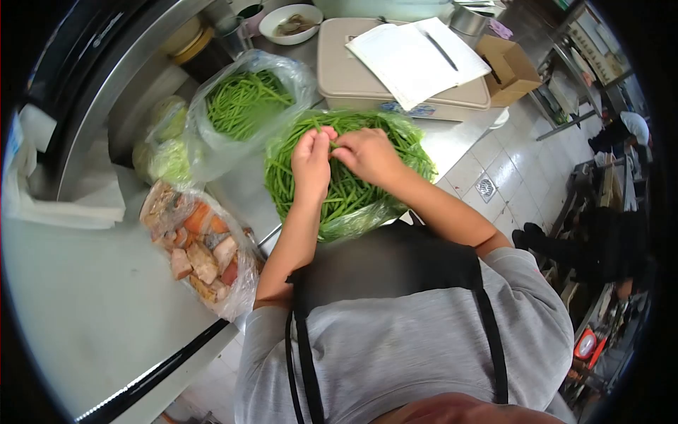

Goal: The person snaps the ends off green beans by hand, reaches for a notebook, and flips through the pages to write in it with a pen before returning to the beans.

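Over a big open plastic bag of long thin green vegetable stalks (346,201), my two hands are close together. The fingers of my left hand (311,159) are closed in a pinch on a green stalk. Facing it, my right hand (367,154) pinches the same short green piece, its fingers bent inward. The fingertips hide most of the stalk. Just beyond my left hand stands a clear plastic bag (201,116) holding shorter green pieces (247,106).
A bag of meat chunks (201,258) lies to the left, below wrapped pale green vegetables (169,145). Beyond the stalks is a lidded beige box (335,67) carrying an open notebook (402,60) and pen (439,51). A white bowl (272,27) stands behind. Other people are at right.
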Action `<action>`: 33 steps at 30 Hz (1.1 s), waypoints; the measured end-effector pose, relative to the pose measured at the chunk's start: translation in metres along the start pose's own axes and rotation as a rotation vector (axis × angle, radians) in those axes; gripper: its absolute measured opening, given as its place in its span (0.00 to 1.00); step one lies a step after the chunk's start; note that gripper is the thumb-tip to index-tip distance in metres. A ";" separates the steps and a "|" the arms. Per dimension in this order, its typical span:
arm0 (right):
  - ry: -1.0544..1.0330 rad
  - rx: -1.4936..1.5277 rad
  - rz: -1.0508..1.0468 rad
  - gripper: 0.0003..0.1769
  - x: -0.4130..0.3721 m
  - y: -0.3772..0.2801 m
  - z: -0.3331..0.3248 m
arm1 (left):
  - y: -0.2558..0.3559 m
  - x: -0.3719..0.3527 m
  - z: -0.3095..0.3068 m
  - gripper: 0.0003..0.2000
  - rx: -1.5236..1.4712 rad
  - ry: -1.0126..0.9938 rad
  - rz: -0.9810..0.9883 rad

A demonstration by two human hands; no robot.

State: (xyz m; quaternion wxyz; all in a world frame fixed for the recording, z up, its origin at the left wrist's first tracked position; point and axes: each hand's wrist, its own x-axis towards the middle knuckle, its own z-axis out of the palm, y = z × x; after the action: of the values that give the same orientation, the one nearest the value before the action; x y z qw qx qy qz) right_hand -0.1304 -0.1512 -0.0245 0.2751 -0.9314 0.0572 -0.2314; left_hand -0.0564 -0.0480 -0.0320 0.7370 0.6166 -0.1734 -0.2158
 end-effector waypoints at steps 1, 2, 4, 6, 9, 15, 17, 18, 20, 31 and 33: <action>-0.058 0.097 0.075 0.07 0.001 0.009 0.003 | 0.003 0.004 -0.005 0.09 -0.127 0.038 -0.062; -0.107 0.221 0.167 0.08 -0.001 0.010 0.000 | 0.004 0.009 -0.012 0.07 -0.246 0.016 -0.062; -0.160 0.383 0.278 0.09 0.000 0.011 -0.004 | 0.007 0.009 -0.016 0.08 -0.341 0.014 -0.070; -0.160 0.480 0.337 0.10 -0.003 0.011 -0.001 | 0.007 0.007 -0.017 0.09 -0.409 -0.003 -0.102; -0.261 0.490 0.407 0.11 -0.005 0.011 -0.002 | 0.003 0.006 -0.015 0.08 -0.457 0.052 -0.087; -0.219 0.647 0.426 0.09 -0.009 0.024 0.007 | 0.007 0.001 -0.008 0.07 -0.648 0.071 -0.026; -0.101 0.859 0.554 0.08 -0.004 0.027 0.007 | 0.003 -0.003 -0.009 0.06 -0.735 0.029 -0.092; -0.034 1.006 0.633 0.08 0.002 0.027 0.001 | 0.001 -0.004 -0.010 0.07 -0.779 0.006 -0.123; 0.060 1.157 0.657 0.07 0.011 0.037 -0.006 | -0.002 -0.007 -0.017 0.07 -0.635 0.024 -0.186; -0.040 -0.160 -0.243 0.06 0.019 0.012 -0.017 | -0.003 -0.014 -0.021 0.07 0.007 -0.253 -0.315; -0.130 -0.244 -0.234 0.06 0.018 0.014 -0.016 | -0.003 -0.014 -0.019 0.07 0.027 -0.250 -0.300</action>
State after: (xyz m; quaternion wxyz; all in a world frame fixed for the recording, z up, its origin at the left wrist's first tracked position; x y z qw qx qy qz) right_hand -0.1216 -0.1754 -0.0131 0.1345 -0.9712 -0.0419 -0.1924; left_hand -0.0590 -0.0250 -0.0384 0.6611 0.6136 -0.1724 -0.3958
